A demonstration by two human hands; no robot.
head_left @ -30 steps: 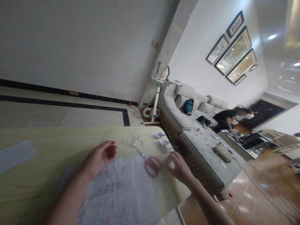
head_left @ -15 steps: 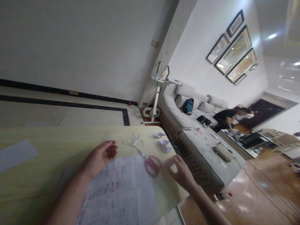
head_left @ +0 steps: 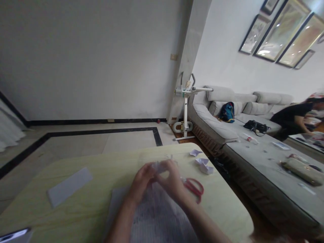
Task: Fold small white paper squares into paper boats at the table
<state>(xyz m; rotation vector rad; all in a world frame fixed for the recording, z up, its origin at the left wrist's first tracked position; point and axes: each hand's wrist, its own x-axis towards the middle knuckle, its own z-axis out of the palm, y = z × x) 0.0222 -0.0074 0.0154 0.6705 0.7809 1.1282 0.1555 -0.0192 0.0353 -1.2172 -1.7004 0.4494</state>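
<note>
My left hand [head_left: 143, 178] and my right hand [head_left: 172, 177] meet over the top edge of a handwritten lined sheet [head_left: 159, 216]. Both have their fingers closed around a small pale piece [head_left: 157, 166], too blurred to name. Red-handled scissors [head_left: 196, 189] lie just right of my right hand, their blades mostly hidden by it. Folded bits of white paper [head_left: 204, 166] and another folded bit [head_left: 195, 153] rest near the table's far right corner. Faint scraps behind my fingers are partly covered.
On the table [head_left: 101, 175] a white paper strip [head_left: 70, 186] lies to the left, and a phone [head_left: 15, 235] sits at the lower left edge. Beyond stand exercise equipment [head_left: 185, 111] and a grey sofa [head_left: 243, 162]. A person [head_left: 291, 118] bends over at the far right.
My hands, apart before, have come together over the sheet, the right one moving in past the scissors. The camera view has levelled and swung left, bringing the phone into sight.
</note>
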